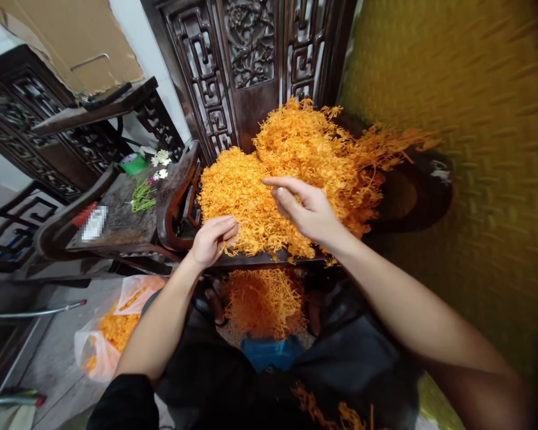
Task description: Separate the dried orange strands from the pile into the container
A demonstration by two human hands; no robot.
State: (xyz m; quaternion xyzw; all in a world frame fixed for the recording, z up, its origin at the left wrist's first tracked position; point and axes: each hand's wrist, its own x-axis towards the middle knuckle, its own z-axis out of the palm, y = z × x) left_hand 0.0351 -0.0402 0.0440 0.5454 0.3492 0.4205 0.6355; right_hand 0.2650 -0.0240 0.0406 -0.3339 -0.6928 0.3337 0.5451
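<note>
A large heap of orange stringy pieces [305,143] covers the seat of a dark carved wooden chair. My left hand [213,240] is at the heap's front left edge, its fingers closed on a small orange piece whose loops hang below the fingertips. Over the middle of the heap is my right hand [305,206], index finger stretched out to the left and thumb beneath it. Whether anything thin lies between that thumb and finger is too small to tell. Below the seat edge, between the legs, more orange strands [266,301] fill a container above a blue object [271,352].
At the left, a dark wooden side table [121,197] bears a green tape roll [133,163], green strands [143,196] and white bits. A plastic bag of orange pieces [116,328] sits on the floor. Gold textured material [475,119] stands at the right.
</note>
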